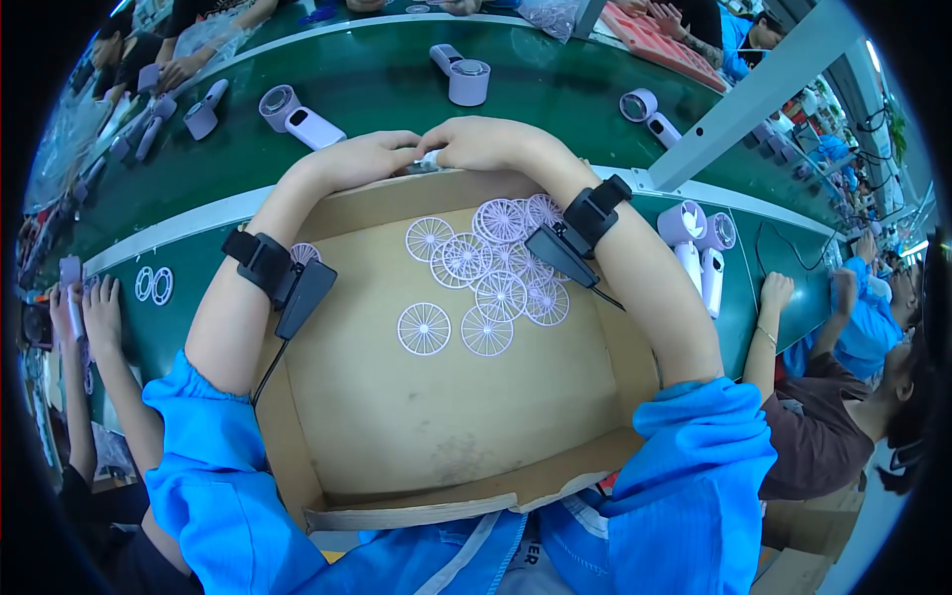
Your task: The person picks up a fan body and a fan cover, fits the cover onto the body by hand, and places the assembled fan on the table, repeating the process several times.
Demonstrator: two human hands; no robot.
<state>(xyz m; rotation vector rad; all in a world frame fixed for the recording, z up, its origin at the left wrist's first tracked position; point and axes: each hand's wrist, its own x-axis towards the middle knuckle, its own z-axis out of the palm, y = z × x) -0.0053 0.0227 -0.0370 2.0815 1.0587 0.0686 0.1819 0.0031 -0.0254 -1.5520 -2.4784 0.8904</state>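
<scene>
My left hand (369, 157) and my right hand (483, 145) meet beyond the far wall of a shallow cardboard box (436, 416). Their fingers are bent and closed around a small whitish piece (428, 159), mostly hidden, whose kind I cannot make out. Inside the box, below my hands, lie several round lavender fan grilles (423, 328) with thin spokes. Most of them overlap in a loose heap toward the far right, and one rests apart on the left. Another grille (304, 254) shows partly behind the device strapped to my left wrist.
Past the box runs a green conveyor (387, 89) carrying lavender handheld fans (469, 81). More fans (684, 226) stand right of the box; two white rings (154, 286) lie left. A grey metal post (754, 89) rises at the right. Co-workers sit on both sides.
</scene>
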